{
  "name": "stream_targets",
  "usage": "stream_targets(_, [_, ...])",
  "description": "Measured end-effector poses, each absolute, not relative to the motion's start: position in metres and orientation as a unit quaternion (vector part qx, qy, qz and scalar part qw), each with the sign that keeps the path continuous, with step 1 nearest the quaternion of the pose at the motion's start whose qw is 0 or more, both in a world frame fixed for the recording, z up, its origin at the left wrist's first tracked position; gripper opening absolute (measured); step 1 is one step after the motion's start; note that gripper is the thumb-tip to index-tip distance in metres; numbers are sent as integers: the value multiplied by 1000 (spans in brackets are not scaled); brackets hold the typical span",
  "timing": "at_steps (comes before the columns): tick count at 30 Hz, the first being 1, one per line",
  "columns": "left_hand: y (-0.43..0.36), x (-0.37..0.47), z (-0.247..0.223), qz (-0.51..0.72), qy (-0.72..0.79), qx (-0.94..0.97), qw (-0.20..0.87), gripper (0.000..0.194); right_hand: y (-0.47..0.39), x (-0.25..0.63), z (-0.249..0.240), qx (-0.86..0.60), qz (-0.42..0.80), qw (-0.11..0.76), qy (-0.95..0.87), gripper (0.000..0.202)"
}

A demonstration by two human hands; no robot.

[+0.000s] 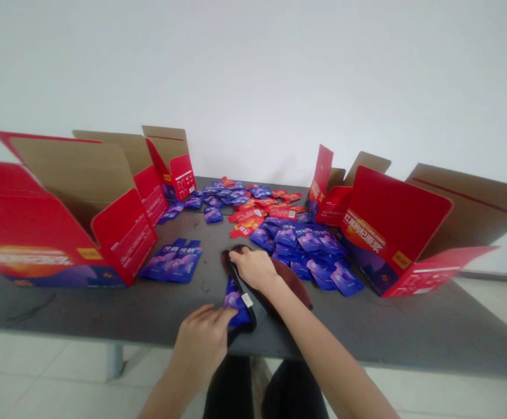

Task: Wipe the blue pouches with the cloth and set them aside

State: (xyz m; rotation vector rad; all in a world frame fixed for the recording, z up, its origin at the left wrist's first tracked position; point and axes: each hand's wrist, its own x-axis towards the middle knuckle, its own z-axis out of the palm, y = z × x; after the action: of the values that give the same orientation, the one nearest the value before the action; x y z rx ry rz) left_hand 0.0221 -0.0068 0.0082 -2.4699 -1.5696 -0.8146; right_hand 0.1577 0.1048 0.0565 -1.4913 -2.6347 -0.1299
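Note:
At the table's front edge my left hand (203, 340) is closed, thumb and fingers pinching a blue-purple pouch (234, 298). That pouch lies partly under the black edge of a brown and black cloth item (294, 283) with a small white tag. My right hand (253, 266) is closed on the far end of the cloth item. Left of it, some blue pouches (174, 262) lie flat together. Behind and to the right spreads a heap of blue pouches (312, 241), with red pouches (257, 212) beyond it.
Open red cartons (122, 244) stand along the left side of the grey table (170, 311). More open red cartons (384, 233) stand on the right, flaps raised. A white wall rises behind the table.

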Motion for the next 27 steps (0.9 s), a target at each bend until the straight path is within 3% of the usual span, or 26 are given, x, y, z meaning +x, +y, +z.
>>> stream_targets(2, [-3, 18, 6, -344, -580, -738, -20, 26, 99, 166, 72, -517, -53, 102, -848, 36])
stream_targets(5, [-1, 20, 1, -474, -625, -600, -157, 27, 79, 186, 97, -553, -63, 245, -794, 37])
stream_targets(7, [-4, 26, -1, -494, -629, -569, -191, 27, 68, 198, 110, -554, -60, 335, -760, 34])
stream_targets(11, [-18, 38, -2, -392, -645, -656, 3, 25, 54, 214, 116, -531, -34, 392, -750, 28])
stream_targets(15, [-19, 39, 4, -281, -531, -788, 138, 36, 46, 223, 107, -504, -2, 429, -749, 27])
stream_targets(20, [4, 44, 13, -188, -422, -880, 115, 44, 33, 232, 103, -490, 21, 462, -739, 25])
stream_targets(27, [28, 64, 25, -169, -413, -895, 6, 30, 18, 246, 104, -488, -23, 523, -698, 23])
